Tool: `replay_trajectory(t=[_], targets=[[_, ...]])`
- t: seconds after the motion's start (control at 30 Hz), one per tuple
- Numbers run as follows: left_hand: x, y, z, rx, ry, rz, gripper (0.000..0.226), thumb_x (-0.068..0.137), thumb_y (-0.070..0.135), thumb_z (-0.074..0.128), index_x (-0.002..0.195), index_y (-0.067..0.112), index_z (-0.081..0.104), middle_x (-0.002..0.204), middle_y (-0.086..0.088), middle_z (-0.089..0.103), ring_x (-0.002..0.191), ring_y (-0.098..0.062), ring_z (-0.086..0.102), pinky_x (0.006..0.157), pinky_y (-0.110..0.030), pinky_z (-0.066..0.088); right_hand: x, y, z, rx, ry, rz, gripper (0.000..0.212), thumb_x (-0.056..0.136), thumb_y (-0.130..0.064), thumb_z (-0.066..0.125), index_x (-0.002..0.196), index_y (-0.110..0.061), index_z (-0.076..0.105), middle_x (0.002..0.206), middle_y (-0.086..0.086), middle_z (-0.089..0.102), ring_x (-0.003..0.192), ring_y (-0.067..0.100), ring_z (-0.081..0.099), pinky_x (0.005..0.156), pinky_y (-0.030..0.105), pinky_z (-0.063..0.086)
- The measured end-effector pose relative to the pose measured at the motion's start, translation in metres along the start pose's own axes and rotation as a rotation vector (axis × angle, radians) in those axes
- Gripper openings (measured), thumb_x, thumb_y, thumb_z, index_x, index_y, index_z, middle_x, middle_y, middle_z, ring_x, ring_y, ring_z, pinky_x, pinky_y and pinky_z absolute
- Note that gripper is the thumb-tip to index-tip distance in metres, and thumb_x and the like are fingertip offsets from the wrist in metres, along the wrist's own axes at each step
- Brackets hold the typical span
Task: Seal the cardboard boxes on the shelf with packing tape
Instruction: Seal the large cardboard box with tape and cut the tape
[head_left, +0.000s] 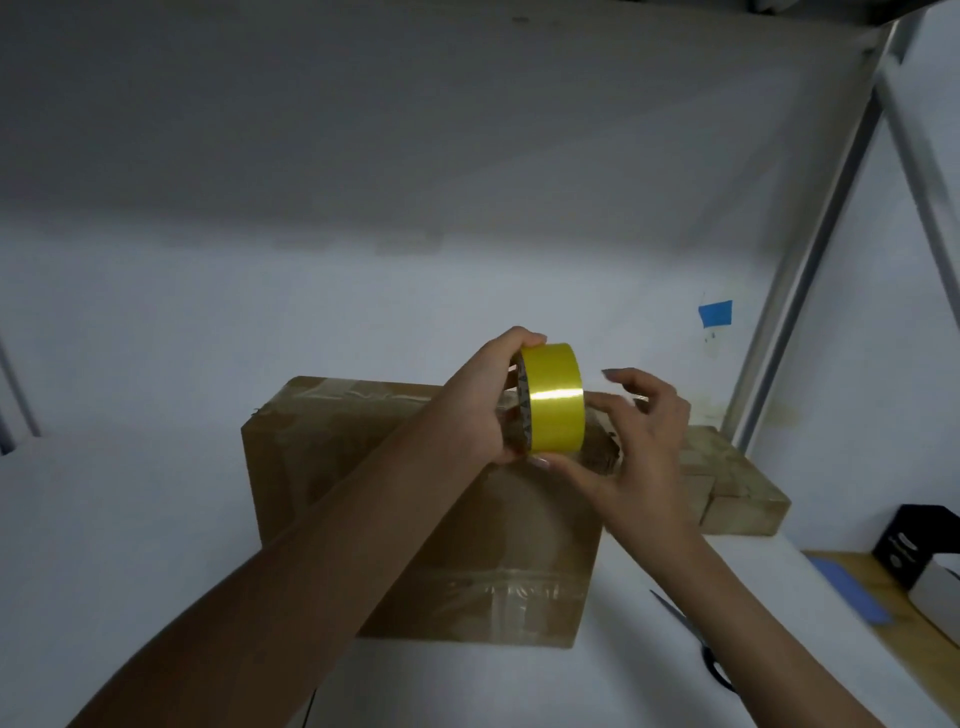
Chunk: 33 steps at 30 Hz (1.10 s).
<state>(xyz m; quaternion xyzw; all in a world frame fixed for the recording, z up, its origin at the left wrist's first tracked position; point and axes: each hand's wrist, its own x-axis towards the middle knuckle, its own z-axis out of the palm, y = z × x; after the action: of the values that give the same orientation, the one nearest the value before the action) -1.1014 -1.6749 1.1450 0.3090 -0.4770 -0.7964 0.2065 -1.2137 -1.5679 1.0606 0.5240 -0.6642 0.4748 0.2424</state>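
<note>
White shelf (130, 519), cardboard box (322, 467), left hand (478, 410) gripping tape roll (556, 400) (yellow)

Fig. — Left hand (483, 410): bare, nails reaching just past the fingertips | Right hand (644, 447): bare, slender fingers (631, 382), nails likewise long, thumbnail (540, 462) with a pale sheen; polish colour cannot be told in the dim light | Left forearm (311, 561) and right forearm (727, 597): unsleeved to the frame's edge.
</note>
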Motion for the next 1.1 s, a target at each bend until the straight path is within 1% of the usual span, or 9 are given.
replay_trajectory(t=[0.13, 0.23, 0.37, 0.43, 0.6, 0.7, 0.8, 0.9, 1.1], targets=[[0.006, 0.014, 0.005, 0.008, 0.002, -0.040, 0.037, 0.076, 0.039, 0.075, 0.110, 0.024, 0.071, 0.117, -0.003, 0.068, 0.108, -0.031, 0.061, 0.086, -0.046, 0.049, 0.007, -0.009, -0.005, -0.037, -0.046, -0.165, 0.054, 0.089, -0.064, 0.047, 0.097, -0.018, 0.073, 0.113, -0.008, 0.059, 0.113, 0.003, 0.038, 0.095, 0.016, 0.030], [0.008, 0.023, 0.008, 0.051, 0.020, -0.012, 0.021, 0.081, 0.030, 0.076, 0.099, 0.019, 0.073, 0.108, -0.004, 0.071, 0.102, -0.030, 0.065, 0.082, -0.045, 0.055, 0.009, -0.012, -0.009, 0.021, -0.110, -0.202, 0.052, 0.094, -0.059, 0.043, 0.102, -0.015, 0.070, 0.105, -0.015, 0.060, 0.106, -0.013, 0.042, 0.102, 0.021, 0.032], [0.006, 0.032, 0.012, 0.114, 0.035, 0.083, 0.008, 0.090, 0.021, 0.070, 0.087, 0.016, 0.067, 0.089, -0.003, 0.070, 0.080, -0.023, 0.066, 0.069, -0.035, 0.055, 0.008, -0.013, -0.015, 0.146, -0.160, -0.134, 0.045, 0.093, -0.052, 0.049, 0.107, -0.014, 0.068, 0.114, -0.006, 0.066, 0.112, 0.004, 0.055, 0.103, 0.035, 0.044], [0.007, 0.037, 0.014, 0.130, 0.018, 0.051, 0.007, 0.092, 0.021, 0.069, 0.088, 0.016, 0.067, 0.089, -0.003, 0.071, 0.081, -0.022, 0.065, 0.073, -0.036, 0.052, 0.006, -0.016, -0.019, 0.122, -0.150, -0.117, 0.044, 0.092, -0.051, 0.052, 0.106, -0.012, 0.069, 0.115, -0.002, 0.067, 0.112, 0.003, 0.055, 0.100, 0.024, 0.044], [0.026, 0.045, 0.023, 0.095, 0.075, 0.006, 0.014, 0.096, 0.018, 0.064, 0.083, 0.016, 0.069, 0.079, -0.004, 0.067, 0.075, -0.019, 0.062, 0.082, -0.036, 0.052, 0.011, -0.031, -0.027, 0.102, -0.128, 0.034, 0.038, 0.086, -0.050, 0.061, 0.102, -0.016, 0.069, 0.084, -0.004, 0.070, 0.067, 0.003, 0.059, 0.059, 0.010, 0.041], [0.042, 0.048, 0.032, 0.072, 0.088, -0.016, 0.019, 0.097, 0.012, 0.060, 0.082, 0.017, 0.070, 0.078, -0.003, 0.066, 0.070, -0.018, 0.058, 0.083, -0.033, 0.052, 0.017, -0.043, -0.031, 0.166, -0.079, 0.179, 0.029, 0.086, -0.048, 0.065, 0.099, -0.023, 0.073, 0.083, -0.007, 0.073, 0.074, 0.005, 0.065, 0.070, 0.028, 0.053], [0.049, 0.051, 0.038, -0.020, 0.027, 0.031, 0.024, 0.096, -0.003, 0.056, 0.097, 0.018, 0.068, 0.113, -0.005, 0.071, 0.087, -0.015, 0.067, 0.092, -0.027, 0.049, 0.018, -0.056, -0.037, 0.229, -0.104, 0.328, 0.042, 0.081, -0.056, 0.068, 0.089, -0.015, 0.074, 0.072, 0.006, 0.070, 0.071, 0.018, 0.067, 0.071, 0.040, 0.053], [0.051, 0.061, 0.039, -0.181, 0.018, 0.084, 0.034, 0.096, -0.010, 0.052, 0.120, 0.012, 0.064, 0.129, -0.005, 0.066, 0.097, -0.014, 0.071, 0.065, -0.019, 0.048, 0.010, -0.065, -0.042, 0.243, -0.233, 0.489, 0.041, 0.085, -0.048, 0.067, 0.081, -0.008, 0.072, 0.061, 0.002, 0.071, 0.060, 0.006, 0.065, 0.058, 0.021, 0.049], [0.069, 0.049, 0.042, -0.116, 0.024, 0.017, 0.025, 0.094, -0.008, 0.056, 0.089, 0.015, 0.062, 0.118, -0.005, 0.072, 0.064, -0.013, 0.067, 0.063, -0.020, 0.044, 0.007, -0.069, -0.049, 0.343, -0.345, 0.718, 0.032, 0.087, -0.038, 0.067, 0.070, -0.011, 0.066, 0.060, 0.000, 0.072, 0.052, 0.000, 0.063, 0.052, 0.014, 0.047]])
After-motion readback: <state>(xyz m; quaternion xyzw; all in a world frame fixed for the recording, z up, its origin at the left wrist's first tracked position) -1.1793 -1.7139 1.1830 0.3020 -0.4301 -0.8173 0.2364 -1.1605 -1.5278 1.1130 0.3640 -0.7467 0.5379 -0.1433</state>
